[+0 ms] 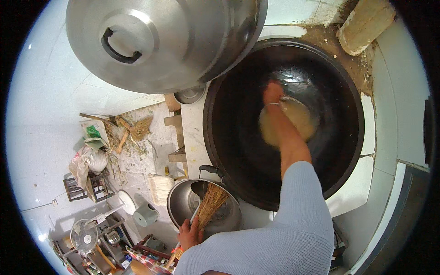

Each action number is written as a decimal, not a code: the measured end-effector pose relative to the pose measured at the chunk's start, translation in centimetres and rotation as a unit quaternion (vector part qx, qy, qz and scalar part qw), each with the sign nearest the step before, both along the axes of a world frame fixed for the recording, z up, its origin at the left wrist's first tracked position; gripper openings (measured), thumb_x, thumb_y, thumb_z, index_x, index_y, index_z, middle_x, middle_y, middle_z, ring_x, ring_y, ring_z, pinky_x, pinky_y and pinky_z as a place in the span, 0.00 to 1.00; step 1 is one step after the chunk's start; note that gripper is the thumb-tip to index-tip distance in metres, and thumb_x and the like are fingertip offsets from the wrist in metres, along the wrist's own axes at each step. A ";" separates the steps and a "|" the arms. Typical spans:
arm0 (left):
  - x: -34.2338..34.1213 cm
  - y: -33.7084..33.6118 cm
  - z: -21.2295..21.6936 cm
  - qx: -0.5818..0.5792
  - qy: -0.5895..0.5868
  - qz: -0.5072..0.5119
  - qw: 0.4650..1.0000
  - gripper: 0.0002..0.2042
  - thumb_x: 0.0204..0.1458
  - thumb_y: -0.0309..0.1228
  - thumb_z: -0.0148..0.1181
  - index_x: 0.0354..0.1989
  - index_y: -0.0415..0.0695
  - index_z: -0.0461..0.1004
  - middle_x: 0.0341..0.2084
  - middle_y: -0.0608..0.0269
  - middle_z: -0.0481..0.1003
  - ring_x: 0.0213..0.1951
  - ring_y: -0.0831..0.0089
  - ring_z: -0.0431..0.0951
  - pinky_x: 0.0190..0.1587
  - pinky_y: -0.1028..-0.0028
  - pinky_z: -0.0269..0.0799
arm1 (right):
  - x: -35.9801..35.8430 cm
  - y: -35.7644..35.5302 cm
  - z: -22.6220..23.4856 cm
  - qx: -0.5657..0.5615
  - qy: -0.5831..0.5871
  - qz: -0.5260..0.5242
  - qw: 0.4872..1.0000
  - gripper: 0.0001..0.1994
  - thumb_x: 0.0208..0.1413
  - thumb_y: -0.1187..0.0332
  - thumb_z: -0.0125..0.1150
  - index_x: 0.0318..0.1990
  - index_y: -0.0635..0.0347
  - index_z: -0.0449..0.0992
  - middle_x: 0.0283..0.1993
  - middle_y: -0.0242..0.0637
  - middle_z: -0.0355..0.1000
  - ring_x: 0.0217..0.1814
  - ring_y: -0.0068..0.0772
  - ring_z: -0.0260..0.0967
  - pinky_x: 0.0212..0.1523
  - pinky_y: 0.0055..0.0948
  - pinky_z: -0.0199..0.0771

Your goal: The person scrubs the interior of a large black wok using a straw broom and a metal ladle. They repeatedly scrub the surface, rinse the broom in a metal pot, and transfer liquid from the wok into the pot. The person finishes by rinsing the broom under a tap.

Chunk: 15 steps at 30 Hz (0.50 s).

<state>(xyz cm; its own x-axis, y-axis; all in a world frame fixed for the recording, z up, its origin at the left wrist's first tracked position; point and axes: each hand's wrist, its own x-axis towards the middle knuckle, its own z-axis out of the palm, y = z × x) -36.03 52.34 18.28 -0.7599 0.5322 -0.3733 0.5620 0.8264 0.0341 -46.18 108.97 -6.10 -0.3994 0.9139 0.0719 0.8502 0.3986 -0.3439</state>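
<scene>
At the rim of a metal basin (173, 201), my left hand (190, 234) is closed around a straw brush (213, 201), bristles pointing into the basin. A ladle (200, 187) rests in the basin too. Its pale handle runs down to the same hand, and I cannot tell whether the fingers hold it as well. My right arm reaches down into a large black wok (238, 137). There my right hand (273, 91) is smeared by motion at the edge of cloudy, tan water (298, 120) pooled in the bottom. Its fingers and anything in them cannot be made out.
A big domed metal lid (174, 46) with a black handle stands left of and beyond the wok. White tiled ledge (360, 188) surrounds the wok. On the floor to the left lie a straw broom (140, 128) and bags (89, 160); a fan (85, 236) stands lower left.
</scene>
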 end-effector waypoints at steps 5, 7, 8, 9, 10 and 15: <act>0.2 -0.2 0.1 0.001 -0.027 0.010 1.000 0.33 0.31 0.37 0.64 0.53 0.61 0.64 0.48 0.56 0.64 0.44 0.54 0.67 0.37 0.56 0.67 | 3.6 -14.3 1.6 -0.115 0.095 0.340 0.929 0.09 0.39 0.78 0.51 0.31 0.64 0.72 0.36 0.50 0.69 0.38 0.50 0.67 0.39 0.41 0.70; -0.1 0.0 0.1 -0.034 -0.041 0.017 0.998 0.33 0.32 0.37 0.64 0.54 0.61 0.63 0.48 0.56 0.64 0.43 0.54 0.67 0.37 0.56 0.67 | 11.4 -18.5 2.7 -0.175 0.116 0.469 0.858 0.11 0.39 0.78 0.51 0.34 0.62 0.71 0.37 0.48 0.67 0.40 0.50 0.65 0.41 0.41 0.69; 0.1 0.0 0.2 -0.053 -0.053 0.019 0.997 0.33 0.32 0.37 0.64 0.54 0.61 0.63 0.48 0.56 0.64 0.43 0.54 0.67 0.37 0.56 0.67 | 15.7 -18.6 3.4 -0.177 0.137 0.491 0.842 0.11 0.37 0.73 0.54 0.33 0.60 0.72 0.31 0.42 0.66 0.36 0.47 0.65 0.36 0.41 0.67; 0.3 0.1 0.6 -0.032 -0.050 0.013 0.998 0.33 0.33 0.37 0.64 0.54 0.61 0.63 0.48 0.55 0.64 0.43 0.54 0.67 0.37 0.57 0.67 | 21.1 -18.3 -0.8 -0.108 0.012 0.570 0.815 0.12 0.40 0.72 0.54 0.37 0.56 0.72 0.32 0.42 0.66 0.36 0.46 0.65 0.38 0.41 0.67; 0.4 0.3 0.5 -0.009 -0.042 0.014 0.999 0.33 0.33 0.37 0.64 0.54 0.61 0.63 0.48 0.55 0.64 0.43 0.54 0.67 0.37 0.57 0.68 | 24.6 -15.8 0.7 -0.164 -0.013 0.512 0.843 0.12 0.42 0.71 0.52 0.38 0.56 0.73 0.34 0.42 0.67 0.39 0.45 0.65 0.41 0.39 0.66; 0.3 -0.6 0.4 -0.020 -0.078 0.012 0.997 0.32 0.35 0.39 0.64 0.55 0.62 0.62 0.48 0.54 0.64 0.44 0.53 0.66 0.38 0.57 0.66 | 27.9 2.0 6.2 -0.011 -0.346 0.233 0.909 0.08 0.41 0.74 0.54 0.32 0.60 0.76 0.35 0.45 0.70 0.37 0.45 0.71 0.38 0.36 0.73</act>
<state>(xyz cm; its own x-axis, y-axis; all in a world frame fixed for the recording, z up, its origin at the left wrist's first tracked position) -35.69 51.70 18.64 -0.7039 0.4967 -0.5077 0.5322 0.8422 0.0861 -18.26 110.95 0.12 -0.6861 0.6323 -0.3597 0.6070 0.7701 0.1960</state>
